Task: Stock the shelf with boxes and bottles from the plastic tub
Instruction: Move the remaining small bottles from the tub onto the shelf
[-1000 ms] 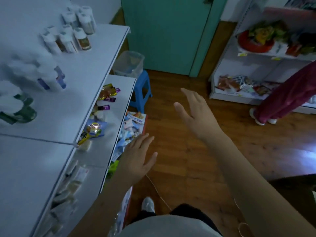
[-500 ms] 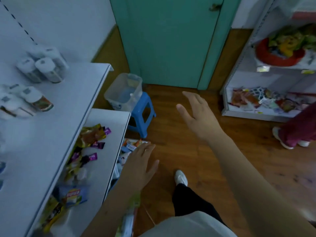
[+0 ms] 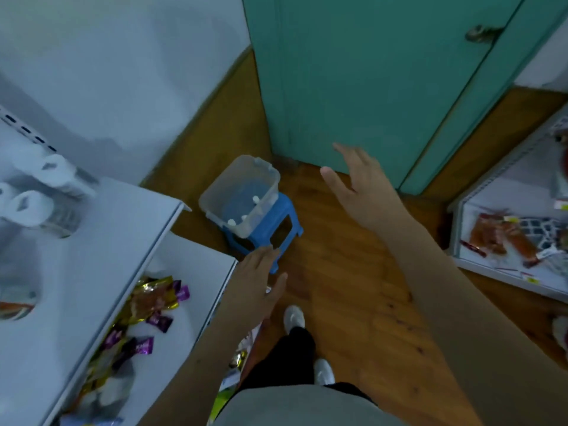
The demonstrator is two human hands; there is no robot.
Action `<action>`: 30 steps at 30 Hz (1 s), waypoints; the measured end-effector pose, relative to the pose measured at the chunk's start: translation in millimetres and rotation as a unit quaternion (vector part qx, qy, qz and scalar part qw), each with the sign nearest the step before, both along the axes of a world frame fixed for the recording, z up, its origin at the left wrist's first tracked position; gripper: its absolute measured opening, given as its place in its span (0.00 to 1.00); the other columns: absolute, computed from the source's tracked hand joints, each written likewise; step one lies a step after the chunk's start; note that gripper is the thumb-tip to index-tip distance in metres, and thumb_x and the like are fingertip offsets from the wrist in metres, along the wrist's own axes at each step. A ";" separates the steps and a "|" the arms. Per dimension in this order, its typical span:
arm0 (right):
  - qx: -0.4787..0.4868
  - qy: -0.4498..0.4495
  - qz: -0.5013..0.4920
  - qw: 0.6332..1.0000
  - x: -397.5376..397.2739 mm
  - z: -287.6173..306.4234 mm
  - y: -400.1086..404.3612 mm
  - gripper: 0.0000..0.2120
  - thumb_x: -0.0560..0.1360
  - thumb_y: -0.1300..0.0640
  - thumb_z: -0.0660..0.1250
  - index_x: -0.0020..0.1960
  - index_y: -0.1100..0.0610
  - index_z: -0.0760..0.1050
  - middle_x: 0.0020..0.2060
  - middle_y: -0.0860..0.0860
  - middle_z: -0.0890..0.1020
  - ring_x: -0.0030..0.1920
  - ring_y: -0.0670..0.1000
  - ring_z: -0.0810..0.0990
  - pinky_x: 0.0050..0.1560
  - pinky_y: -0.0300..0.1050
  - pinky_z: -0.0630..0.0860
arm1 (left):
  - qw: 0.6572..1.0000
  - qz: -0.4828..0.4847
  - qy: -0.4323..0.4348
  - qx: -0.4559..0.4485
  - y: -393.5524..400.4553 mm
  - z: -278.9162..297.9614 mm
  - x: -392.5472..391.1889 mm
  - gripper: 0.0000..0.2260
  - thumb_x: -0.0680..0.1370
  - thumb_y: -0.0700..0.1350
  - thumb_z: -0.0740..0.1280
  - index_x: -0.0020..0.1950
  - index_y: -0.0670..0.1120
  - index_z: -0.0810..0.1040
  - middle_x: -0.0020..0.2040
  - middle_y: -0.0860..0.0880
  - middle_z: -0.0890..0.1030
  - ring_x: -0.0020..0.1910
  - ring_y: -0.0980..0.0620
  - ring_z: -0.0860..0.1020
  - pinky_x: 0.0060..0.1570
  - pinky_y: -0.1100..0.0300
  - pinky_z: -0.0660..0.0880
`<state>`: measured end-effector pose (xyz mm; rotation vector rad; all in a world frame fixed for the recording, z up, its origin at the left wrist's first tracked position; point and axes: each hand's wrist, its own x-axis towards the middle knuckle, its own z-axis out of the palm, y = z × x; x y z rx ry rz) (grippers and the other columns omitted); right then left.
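Tub point(image 3: 242, 192) of clear plastic sits on one blue stool point(image 3: 276, 232) before the teal door point(image 3: 368, 72), three small white bottles (blurred) showing inside. Left hand point(image 3: 255, 278) and right hand point(image 3: 362, 186) both hover relaxed with straight fingers, holding nothing. White shelf point(image 3: 101, 241) at left carries several blurred white bottles point(image 3: 37, 198).

Both bare arms reach forward toward the plastic tub point(image 3: 242, 195). The left hand point(image 3: 256, 282) is nearer it, the right hand point(image 3: 365, 186) beyond; fingers straight, holding nothing.
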<state>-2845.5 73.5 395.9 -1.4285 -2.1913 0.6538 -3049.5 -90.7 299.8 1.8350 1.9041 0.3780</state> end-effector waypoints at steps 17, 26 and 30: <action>-0.045 -0.096 0.204 0.973 -157.3 -53.2 293.8 0.28 0.82 0.41 0.57 0.76 0.56 0.63 0.72 0.54 0.69 0.72 0.55 0.67 0.71 0.49 0.62 | 0.981 0.183 -0.046 -0.043 250.2 -61.9 -78.7 0.20 0.80 0.52 0.61 0.70 0.46 0.72 0.62 0.45 0.76 0.59 0.45 0.76 0.57 0.51 0.75; -0.154 -0.184 0.369 0.898 -254.4 -147.2 399.2 0.27 0.82 0.45 0.58 0.77 0.57 0.61 0.72 0.56 0.68 0.70 0.57 0.68 0.68 0.52 0.67 | 0.888 0.426 -0.099 -0.144 273.6 -107.8 -110.3 0.33 0.74 0.63 0.51 0.70 0.45 0.73 0.61 0.42 0.77 0.58 0.41 0.78 0.55 0.52 0.75; -0.185 -0.224 0.418 0.861 -297.5 -200.2 427.4 0.28 0.81 0.42 0.58 0.75 0.55 0.63 0.69 0.55 0.71 0.68 0.56 0.72 0.65 0.54 0.72 | 0.823 0.520 -0.136 -0.183 290.2 -121.4 -121.0 0.29 0.74 0.61 0.58 0.69 0.45 0.74 0.61 0.41 0.78 0.57 0.42 0.79 0.55 0.53 0.75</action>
